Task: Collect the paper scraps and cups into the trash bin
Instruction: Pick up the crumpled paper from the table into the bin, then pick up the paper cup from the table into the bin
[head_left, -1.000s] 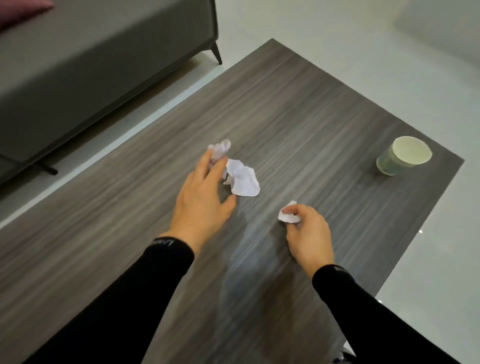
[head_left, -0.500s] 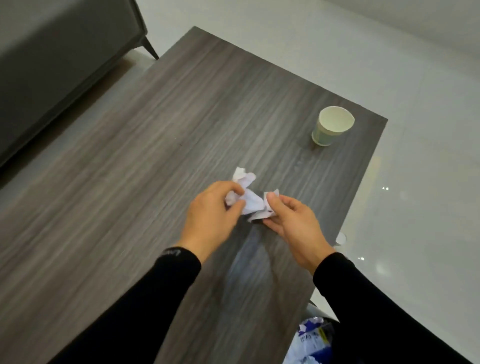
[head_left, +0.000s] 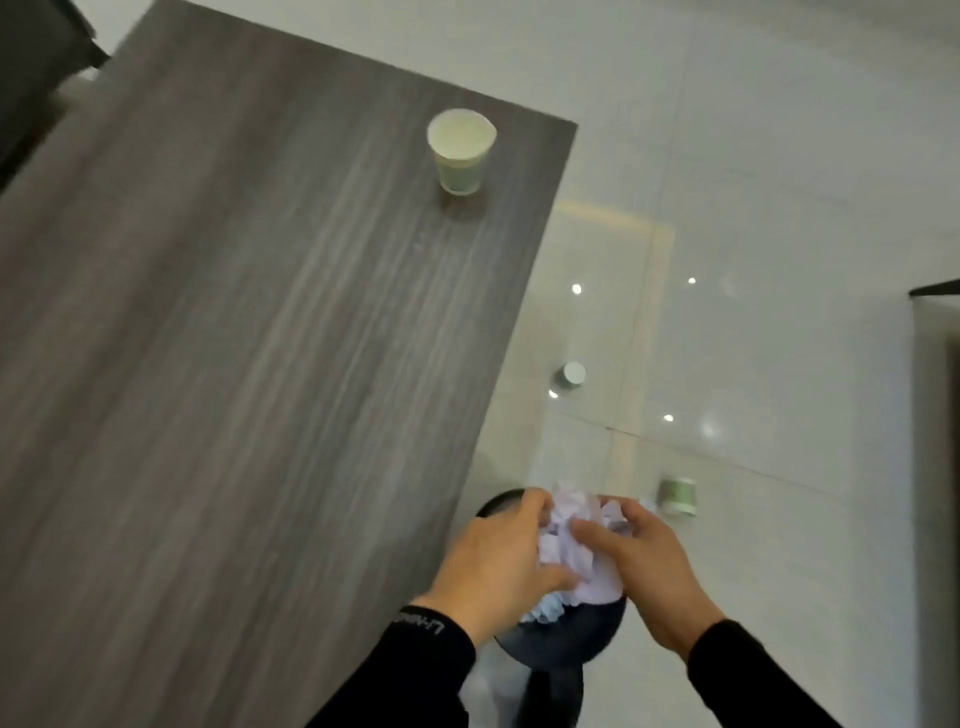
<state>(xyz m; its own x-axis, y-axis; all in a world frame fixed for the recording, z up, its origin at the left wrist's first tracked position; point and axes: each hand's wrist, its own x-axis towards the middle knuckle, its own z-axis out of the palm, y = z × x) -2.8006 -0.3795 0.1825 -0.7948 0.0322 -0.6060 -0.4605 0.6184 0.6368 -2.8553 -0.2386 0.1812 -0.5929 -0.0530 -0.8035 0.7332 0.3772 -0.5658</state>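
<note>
Both hands hold a bunch of crumpled white paper scraps (head_left: 574, 540) between them, just off the table's right edge. My left hand (head_left: 493, 566) grips the bunch from the left, my right hand (head_left: 649, 566) from the right. Directly below them stands a dark round trash bin (head_left: 566, 636) on the floor, mostly hidden by the hands, with some paper inside. A pale green paper cup (head_left: 461, 150) stands upright on the grey wooden table (head_left: 234, 364), near its far right corner. Two more cups lie on the floor, one (head_left: 570, 375) further off and one (head_left: 677, 496) beside my right hand.
The glossy white tiled floor (head_left: 779, 208) spreads to the right of the table. A dark piece of furniture (head_left: 937, 467) edges in at the right. A dark sofa corner (head_left: 36, 47) shows at the top left.
My hands have carried the gathered scraps off the table to the right and now hold them over the bin. The view has swung right and down, bringing the bin and floor cups into sight.
</note>
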